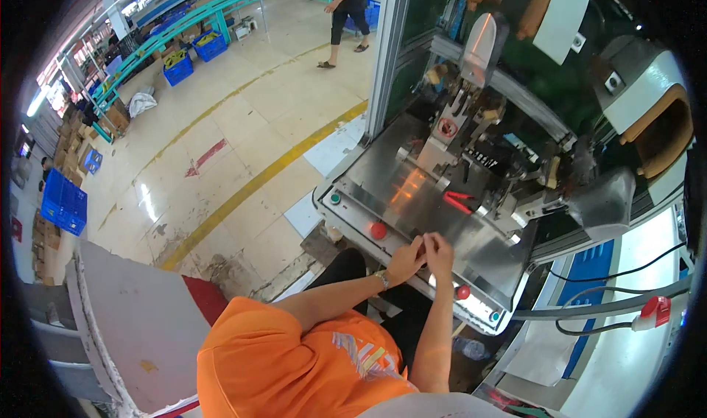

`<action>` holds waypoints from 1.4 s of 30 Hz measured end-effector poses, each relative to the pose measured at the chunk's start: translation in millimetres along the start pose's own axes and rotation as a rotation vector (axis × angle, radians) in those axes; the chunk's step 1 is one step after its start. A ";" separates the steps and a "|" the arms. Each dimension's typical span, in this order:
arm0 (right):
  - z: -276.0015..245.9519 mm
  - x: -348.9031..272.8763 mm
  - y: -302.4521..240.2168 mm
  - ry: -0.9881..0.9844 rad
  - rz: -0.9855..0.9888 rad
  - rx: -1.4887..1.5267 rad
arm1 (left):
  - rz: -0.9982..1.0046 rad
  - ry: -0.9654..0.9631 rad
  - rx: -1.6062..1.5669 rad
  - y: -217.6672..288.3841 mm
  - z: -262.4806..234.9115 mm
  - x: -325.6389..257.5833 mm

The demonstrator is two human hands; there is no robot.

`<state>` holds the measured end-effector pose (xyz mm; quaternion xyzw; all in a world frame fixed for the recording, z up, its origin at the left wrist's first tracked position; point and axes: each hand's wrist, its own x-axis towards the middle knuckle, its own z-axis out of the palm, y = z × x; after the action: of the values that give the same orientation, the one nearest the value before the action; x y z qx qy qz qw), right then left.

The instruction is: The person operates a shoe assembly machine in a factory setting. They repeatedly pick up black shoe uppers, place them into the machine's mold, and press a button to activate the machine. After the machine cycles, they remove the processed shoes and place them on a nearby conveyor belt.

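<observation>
My left hand (405,263), with a band at its wrist, and my right hand (440,256) meet over the front edge of a steel machine table (368,169). Fingers of both are pinched together at the tips. Whatever lies between them is too small or hidden to make out. Just beyond my hands, a tool with red handles (459,201) lies on the steel top. A red push button (378,230) sits left of my left hand, and another red button (462,292) is close to my right forearm.
Behind the tabletop stands a metal fixture (442,134) with clamps. Green buttons (335,198) mark the table's front corners. At right hangs a cable with a red plug (654,312). Another person (350,9) walks on the far floor. Blue crates (65,201) stand at left.
</observation>
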<state>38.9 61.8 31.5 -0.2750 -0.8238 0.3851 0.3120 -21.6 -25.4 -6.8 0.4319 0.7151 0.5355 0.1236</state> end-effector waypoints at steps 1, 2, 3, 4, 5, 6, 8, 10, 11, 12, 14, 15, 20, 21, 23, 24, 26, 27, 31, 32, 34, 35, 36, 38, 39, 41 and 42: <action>-1.5 2.3 6.2 -0.046 0.030 0.035 | -0.016 -0.027 -0.050 4.0 -2.9 0.3; -4.9 2.1 13.9 -0.092 0.112 0.187 | 0.004 -0.052 -0.030 8.9 -4.9 -0.9; -6.9 4.1 20.9 -0.140 0.187 0.340 | 0.025 -0.069 -0.007 12.6 -8.7 -0.7; -10.1 6.4 25.5 -0.181 0.261 0.489 | 0.053 -0.086 0.010 15.2 -9.3 0.3; -12.0 6.0 29.5 -0.201 0.288 0.544 | 0.077 -0.117 0.029 16.6 -10.4 -1.4; -16.6 7.1 28.3 -0.220 0.312 0.595 | 0.123 -0.117 0.077 15.1 -9.6 -1.3; -21.4 6.0 24.6 -0.249 0.376 0.675 | 0.216 -0.117 0.173 11.9 -8.0 -3.1; -27.8 9.2 13.1 -0.263 0.443 0.733 | 0.239 -0.135 0.208 10.2 -5.5 -2.9; -28.2 9.5 15.6 -0.279 0.439 0.735 | 0.234 -0.150 0.211 9.2 -5.0 -3.5; -29.7 10.1 18.1 -0.295 0.446 0.729 | 0.233 -0.167 0.213 11.7 -6.0 -2.1; -31.9 10.2 22.0 -0.329 0.459 0.717 | 0.229 -0.168 0.203 11.4 -4.2 -1.8; -31.8 10.4 20.9 -0.323 0.455 0.726 | 0.225 -0.166 0.198 11.6 -4.0 -1.2; -31.0 11.3 14.8 -0.329 0.415 0.703 | 0.195 -0.184 0.233 12.6 -5.4 -0.5; -31.2 12.2 13.6 -0.329 0.424 0.707 | 0.176 -0.188 0.239 13.2 -6.1 -0.5; -31.1 13.8 11.5 -0.331 0.443 0.715 | 0.226 -0.154 0.221 13.8 -8.5 -0.6; -32.9 13.4 14.0 -0.337 0.444 0.744 | 0.260 -0.141 0.211 14.0 -7.7 -0.6; -36.0 11.9 21.3 -0.350 0.448 0.801 | 0.262 -0.161 0.192 14.5 -6.4 -1.3; -35.9 12.0 22.3 -0.348 0.450 0.812 | 0.256 -0.166 0.183 13.6 -6.6 -1.9; -33.6 11.7 26.8 -0.326 0.450 0.829 | 0.265 -0.145 0.211 14.3 -8.9 -3.1; -33.2 11.4 28.1 -0.318 0.449 0.828 | 0.267 -0.136 0.213 15.9 -9.3 -3.4; -32.9 11.5 27.6 -0.313 0.466 0.830 | 0.274 -0.119 0.198 15.2 -10.4 -2.6; -33.2 11.4 27.3 -0.311 0.475 0.832 | 0.278 -0.110 0.178 15.1 -9.1 -3.1; -33.3 11.6 28.2 -0.319 0.467 0.831 | 0.283 -0.102 0.158 15.1 -8.4 -3.6; -32.7 11.9 29.9 -0.337 0.451 0.831 | 0.255 -0.122 0.187 14.0 -8.6 -4.6; -32.9 11.1 29.8 -0.313 0.494 0.813 | 0.248 -0.127 0.196 13.6 -7.9 -4.7; -32.8 11.9 29.8 -0.325 0.486 0.797 | 0.240 -0.136 0.228 11.9 -7.9 -4.1; -33.6 11.5 30.3 -0.329 0.483 0.788 | 0.246 -0.134 0.226 12.8 -8.5 -4.0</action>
<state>62.2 102.1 27.7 -0.2550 -0.5665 0.7671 0.1598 -18.4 -33.3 6.6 0.5620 0.7026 0.4330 0.0551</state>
